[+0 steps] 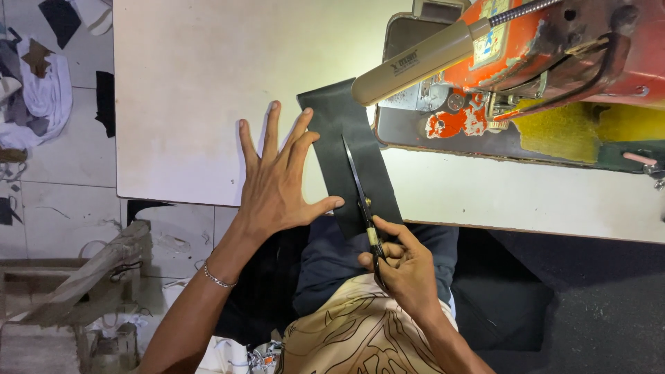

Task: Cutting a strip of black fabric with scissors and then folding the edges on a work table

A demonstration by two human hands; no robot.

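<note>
Head view, the only one there is: the left hand (pixel 277 183) lies flat and fully spread on the white counter (pixel 187 83), fingers fanned wide, gripping nothing. Its forefinger and thumb press down on the left edge of a strip of black material (pixel 346 138), pinning it. The right hand (pixel 402 266) is closed round the handles of a pair of scissors (pixel 360 194), and the long blades run forward from it up the middle of the strip.

As I see it, the thumb of the left hand is the worry. It points toward the blades and sits just beside them near the counter's front edge, so a hurried closing of the blades or a sideways slip could nick it. The strip also overhangs that front edge toward the lap, so the part nearest the right hand has nothing under it. If it sags or drags, I would expect the cut to wander off line. Only the left side is held down, and the right half could ride up with the blades.

The far end of the strip lies beyond both hands, tucked under the beige lamp arm (pixel 415 62) and close to the base of the red sewing machine (pixel 547 48), which stands ahead and to the right of the right hand.
</note>
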